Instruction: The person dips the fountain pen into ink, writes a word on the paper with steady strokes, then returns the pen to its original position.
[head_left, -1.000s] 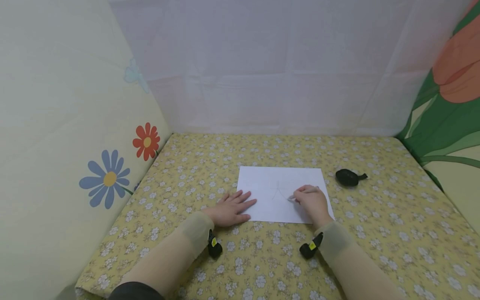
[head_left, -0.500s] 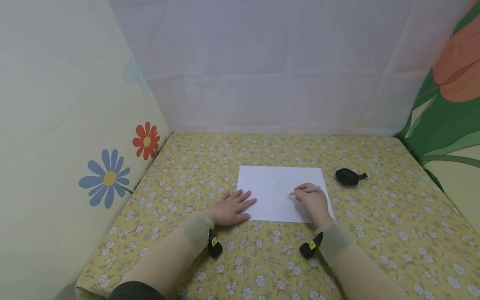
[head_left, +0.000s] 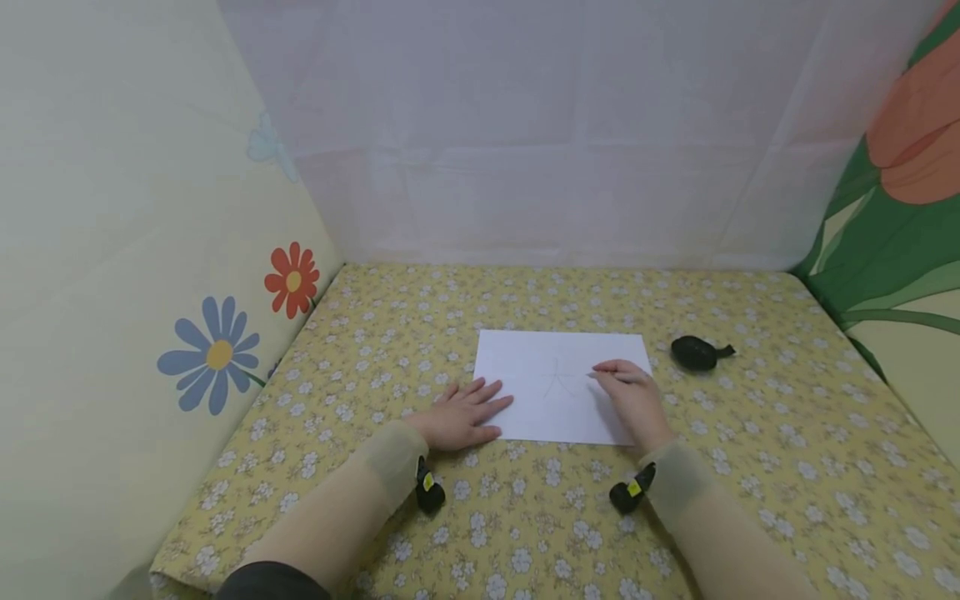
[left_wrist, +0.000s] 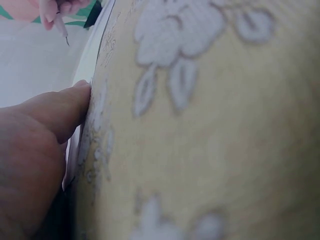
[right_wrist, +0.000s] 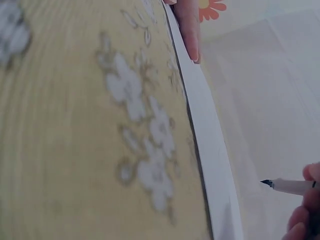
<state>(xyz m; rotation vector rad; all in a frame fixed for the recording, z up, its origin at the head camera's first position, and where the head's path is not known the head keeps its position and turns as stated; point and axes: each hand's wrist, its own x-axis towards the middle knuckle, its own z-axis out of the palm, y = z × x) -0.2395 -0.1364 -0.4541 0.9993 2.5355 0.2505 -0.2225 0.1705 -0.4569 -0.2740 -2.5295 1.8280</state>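
Note:
A white sheet of paper (head_left: 517, 350) lies on the table with a few thin crossing strokes (head_left: 557, 377) drawn near its middle. My left hand (head_left: 459, 418) rests flat on the sheet's left edge, fingers spread. Over the right part of the sheet, my right hand (head_left: 633, 406) pinches a light-coloured fountain pen (right_wrist: 292, 186) between thumb and fingers. In the right wrist view the pen's dark nib stands clear of the paper. The left wrist view also catches the pen (left_wrist: 61, 25) raised off the sheet, with my left thumb (left_wrist: 67, 107) nearer the camera.
A black oval object (head_left: 694, 354) with a short tab lies right of the paper; its kind is unclear. A yellow flowered cloth (head_left: 420, 308) covers the table. A white sheet backdrop (head_left: 480, 150) hangs behind, and flower-printed panels (head_left: 97, 250) flank both sides.
My right hand has lifted the pen off the paper and shifted slightly up and to the right, away from the strokes. The left hand has stayed in place.

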